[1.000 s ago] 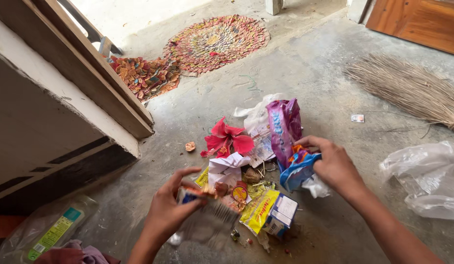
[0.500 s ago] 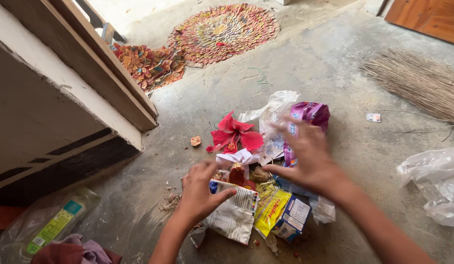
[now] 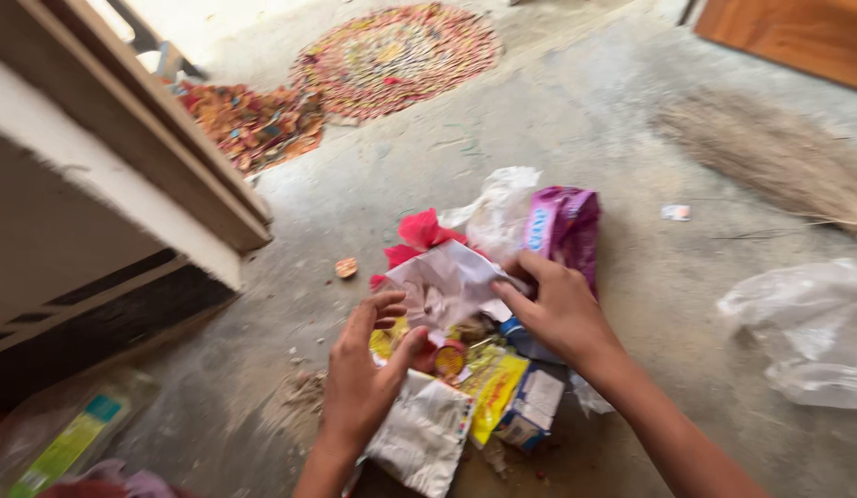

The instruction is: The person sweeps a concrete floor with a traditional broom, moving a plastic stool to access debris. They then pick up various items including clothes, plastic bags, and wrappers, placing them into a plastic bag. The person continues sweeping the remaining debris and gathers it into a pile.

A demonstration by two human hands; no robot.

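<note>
Concrete floor (image 3: 631,304), hands around crumpled white paper (image 3: 442,286)

On the floor pile you see a purple wrapper (image 3: 562,226) at the rear, a white pouch (image 3: 424,433) at the front, a yellow sachet (image 3: 496,397) beside it, and a blue-and-white carton (image 3: 534,406). A green-labelled clear bag (image 3: 64,443) lies far left.

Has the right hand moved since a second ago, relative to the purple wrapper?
Yes. The right hand has left the blue wrapper below the purple wrapper and shifted left, now gripping the white crumpled paper by the red flower.
</note>
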